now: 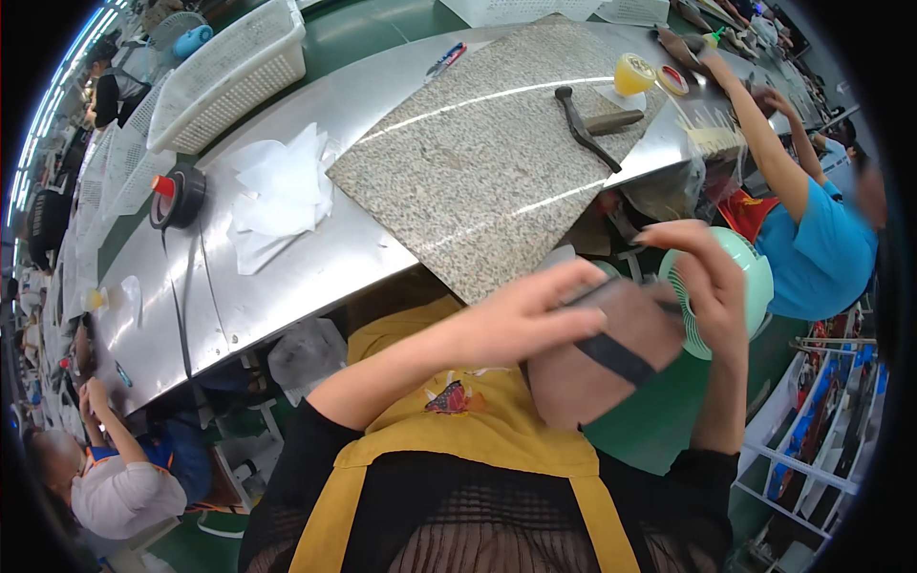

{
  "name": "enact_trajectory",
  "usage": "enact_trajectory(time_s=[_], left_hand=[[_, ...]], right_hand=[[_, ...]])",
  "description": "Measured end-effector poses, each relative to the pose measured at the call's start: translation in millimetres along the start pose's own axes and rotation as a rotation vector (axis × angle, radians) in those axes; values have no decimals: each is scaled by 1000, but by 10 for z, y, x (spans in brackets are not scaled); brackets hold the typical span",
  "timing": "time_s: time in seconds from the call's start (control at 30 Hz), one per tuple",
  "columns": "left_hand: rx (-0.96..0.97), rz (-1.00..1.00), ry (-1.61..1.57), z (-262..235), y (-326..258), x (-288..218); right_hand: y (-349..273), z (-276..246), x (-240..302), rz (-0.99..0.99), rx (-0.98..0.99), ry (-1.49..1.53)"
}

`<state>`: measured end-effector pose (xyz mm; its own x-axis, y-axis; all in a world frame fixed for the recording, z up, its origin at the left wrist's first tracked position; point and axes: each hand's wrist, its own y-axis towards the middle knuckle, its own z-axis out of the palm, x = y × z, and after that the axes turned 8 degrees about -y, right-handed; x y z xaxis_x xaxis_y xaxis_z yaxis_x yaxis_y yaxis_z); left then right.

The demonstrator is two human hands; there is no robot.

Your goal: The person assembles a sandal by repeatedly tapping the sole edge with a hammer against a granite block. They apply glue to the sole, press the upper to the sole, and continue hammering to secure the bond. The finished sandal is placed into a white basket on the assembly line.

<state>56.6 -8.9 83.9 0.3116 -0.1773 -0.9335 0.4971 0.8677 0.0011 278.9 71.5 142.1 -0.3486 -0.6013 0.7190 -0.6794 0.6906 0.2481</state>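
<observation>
A brown leather piece (592, 382) with a black band across it is held in front of my yellow apron (420, 420), just off the table's near edge. It is blurred, so I cannot tell what article it is. My left hand (516, 310) grips its upper left side, with the thumb on the face and the fingers along the top edge. Curled round its upper right edge is my right hand (702, 286), fingertips bent over. Part of the piece is hidden behind that hand.
A speckled stone slab (458, 143) lies on the metal table (296, 286). On it are a hammer (583, 129) and a jar of yellow liquid (633, 74). White sheets (277, 196), a black tape roll (179, 196) and a white basket (229, 76) are leftward. A green fan (745, 277) and a co-worker (812, 239) are rightward.
</observation>
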Motion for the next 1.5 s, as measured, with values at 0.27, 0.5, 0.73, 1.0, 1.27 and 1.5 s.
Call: enact_trajectory(time_s=[0.27,0.5,0.73,1.0,1.27,1.5], left_hand=[[67,-99,23,-142,-207,244],[66,-180,618,-119,-269,610],[-130,92,835,10,-253,903],[-220,118,977,-134,-438,932],[-99,287,1057,-279,-658,1024],[-53,19,1046,-607,-836,974]], right_hand=[[37,123,-493,288,867,256],[-83,104,-645,17,757,-266],[-82,616,-473,-243,617,-487],[4,592,-599,-125,826,-417],[-111,689,-643,-283,694,-443],[-71,834,-756,-169,652,-378]])
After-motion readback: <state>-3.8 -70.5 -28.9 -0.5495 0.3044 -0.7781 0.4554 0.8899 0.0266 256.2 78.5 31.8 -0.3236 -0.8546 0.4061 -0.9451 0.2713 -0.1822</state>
